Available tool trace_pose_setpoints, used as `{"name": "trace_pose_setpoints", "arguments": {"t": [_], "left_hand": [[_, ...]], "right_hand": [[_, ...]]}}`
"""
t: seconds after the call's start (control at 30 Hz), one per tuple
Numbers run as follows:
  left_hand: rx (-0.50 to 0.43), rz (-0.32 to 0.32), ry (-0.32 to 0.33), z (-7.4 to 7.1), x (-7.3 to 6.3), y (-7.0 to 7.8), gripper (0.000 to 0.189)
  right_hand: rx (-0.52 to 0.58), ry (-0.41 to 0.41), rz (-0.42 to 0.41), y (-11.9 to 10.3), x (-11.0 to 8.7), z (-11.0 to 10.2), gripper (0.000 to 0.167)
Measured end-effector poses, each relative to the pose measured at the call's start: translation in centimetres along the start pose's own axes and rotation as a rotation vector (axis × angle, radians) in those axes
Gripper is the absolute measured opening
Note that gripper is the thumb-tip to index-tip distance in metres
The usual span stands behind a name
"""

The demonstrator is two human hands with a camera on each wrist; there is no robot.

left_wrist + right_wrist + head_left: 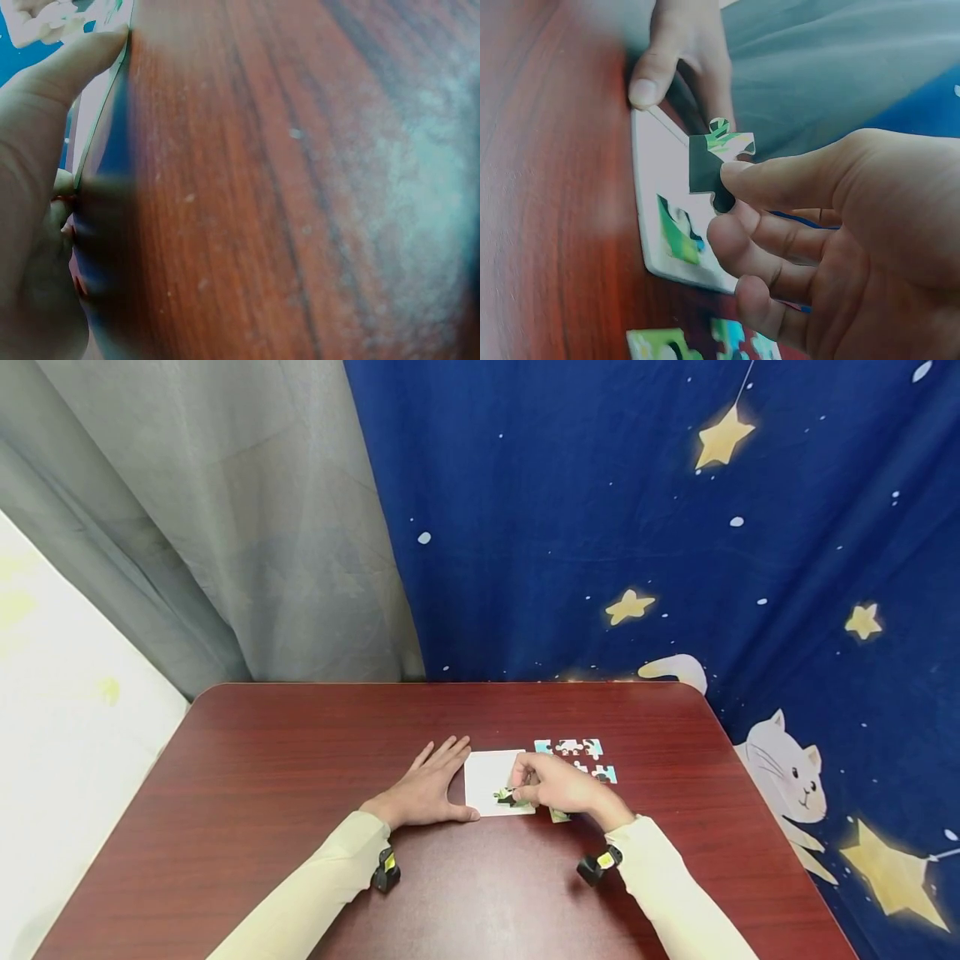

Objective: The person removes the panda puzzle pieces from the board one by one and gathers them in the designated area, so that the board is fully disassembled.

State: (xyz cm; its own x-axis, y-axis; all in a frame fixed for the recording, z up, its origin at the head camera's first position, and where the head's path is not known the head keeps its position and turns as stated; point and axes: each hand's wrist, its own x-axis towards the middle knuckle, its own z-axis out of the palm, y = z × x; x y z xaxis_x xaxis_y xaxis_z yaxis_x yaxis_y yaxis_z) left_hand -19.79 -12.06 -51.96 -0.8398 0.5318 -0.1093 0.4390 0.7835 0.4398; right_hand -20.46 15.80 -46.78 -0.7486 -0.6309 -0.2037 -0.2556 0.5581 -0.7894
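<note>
My right hand [562, 783] pinches a jigsaw piece [707, 166], dark with a green and white corner, between thumb and fingers. The piece is held over a white square puzzle board [487, 777]. Another green and black jigsaw piece [676, 231] lies at the board's near right corner, as the right wrist view shows. My left hand [429, 789] rests on the table at the board's left side, fingers spread. Its thumb [643, 91] touches the board's edge at a corner. In the left wrist view, mostly the thumb side of that hand shows.
Several loose jigsaw pieces [570, 747] lie on the dark red table [315, 743] to the right of the board, some partly hidden by my right hand. A grey curtain [300, 527] and a blue starry curtain [540, 527] hang behind the table's far edge.
</note>
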Motion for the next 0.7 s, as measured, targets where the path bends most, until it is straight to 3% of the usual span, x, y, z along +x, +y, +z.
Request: {"name": "trace_pose_setpoints", "arguments": {"t": [0.3,0.7], "left_hand": [[0.010,-0.003,-0.010,0.0,-0.1,-0.1,0.118],[0.004,0.000,-0.007,0.0,-0.2,-0.1,0.117]], "right_hand": [[-0.022,0.074,0.009,1.5,-3.1,-2.1,0.012],[-0.036,0.092,0.063,4.7,-7.3,-3.7,0.013]]}}
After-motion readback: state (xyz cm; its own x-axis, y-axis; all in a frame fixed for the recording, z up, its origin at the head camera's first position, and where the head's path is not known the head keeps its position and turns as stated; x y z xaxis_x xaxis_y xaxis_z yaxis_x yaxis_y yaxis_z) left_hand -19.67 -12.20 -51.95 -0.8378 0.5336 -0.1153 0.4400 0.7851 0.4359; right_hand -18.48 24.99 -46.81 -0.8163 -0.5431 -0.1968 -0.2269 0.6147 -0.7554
